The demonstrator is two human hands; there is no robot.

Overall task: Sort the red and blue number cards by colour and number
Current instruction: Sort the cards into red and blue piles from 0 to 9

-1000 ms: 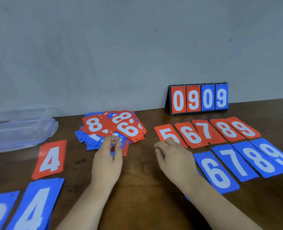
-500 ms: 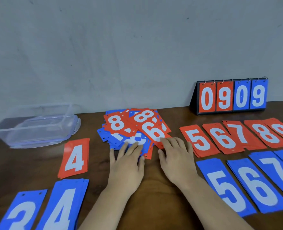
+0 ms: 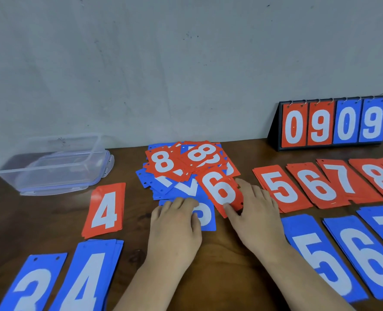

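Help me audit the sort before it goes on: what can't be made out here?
All in the head view:
1. Blue card: digit half covered by the left hand.
2. Red 6 card: lower edge under the right hand thumb.
3. Mixed pile: lower cards buried under top ones.
4. Red 8 stack and blue 7 stack: cut by the right edge.
5. Blue 3 stack: cut by the bottom edge.

On the wooden table (image 3: 219, 277), a mixed pile of cards (image 3: 186, 162). Left hand (image 3: 174, 225) flat on a blue card (image 3: 206, 217) at the near edge; right hand (image 3: 258, 214) pinching the red 6 card (image 3: 219, 189). Clear plastic box (image 3: 55, 162) at the left, scoreboard (image 3: 332, 125) behind at the right.
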